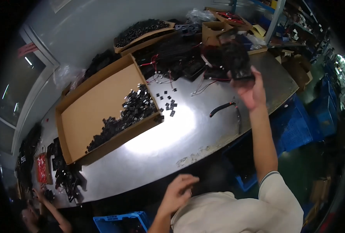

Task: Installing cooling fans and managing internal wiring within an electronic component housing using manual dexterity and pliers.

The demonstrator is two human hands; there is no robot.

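Note:
My right hand [250, 91] is raised over the far right of the metal table and grips a dark, flat, rectangular piece [236, 58]. Motion blurs it, so its exact kind is unclear. My left hand [178, 192] hangs loosely curled in front of the table's near edge, thumb and index finger apart and nothing visible between them. Below the right hand on the tabletop lies a pair of pliers [221, 109] with black and orange handles. Dark blocks with red and white wires [209, 79] lie behind the pliers.
A shallow cardboard box [87, 93] holds many small black parts [135, 106]; several lie beside it. Behind stands another heaped carton [145, 35]. Blue crates [296, 124] stand at the right, another [120, 217] below the table. Someone else's arm [52, 207] reaches in at lower left.

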